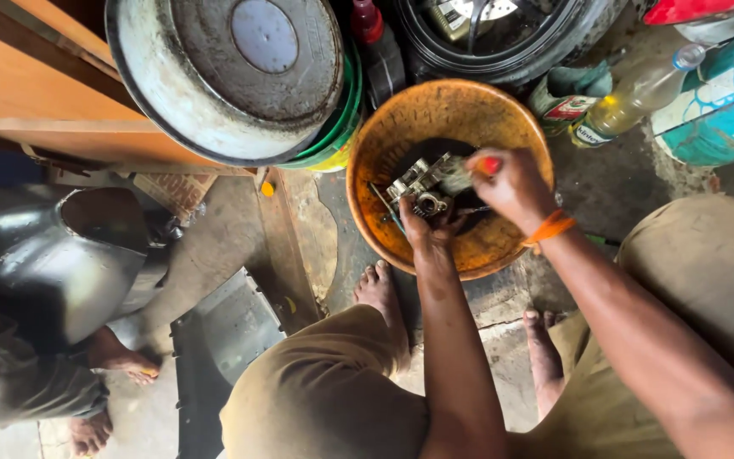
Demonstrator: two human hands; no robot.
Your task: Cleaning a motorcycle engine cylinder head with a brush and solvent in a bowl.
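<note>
We steady the metal part (422,191) with our left hand (429,231) in the orange basin (384,144); our right hand (511,187), at three o'clock, grips a brush (467,172), mid-scrub; next, turn the part.

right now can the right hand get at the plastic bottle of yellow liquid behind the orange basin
Probably yes: the right hand is over the orange basin, the bottle lies just beyond the rim, and nothing stands between. But it holds a brush.
</note>
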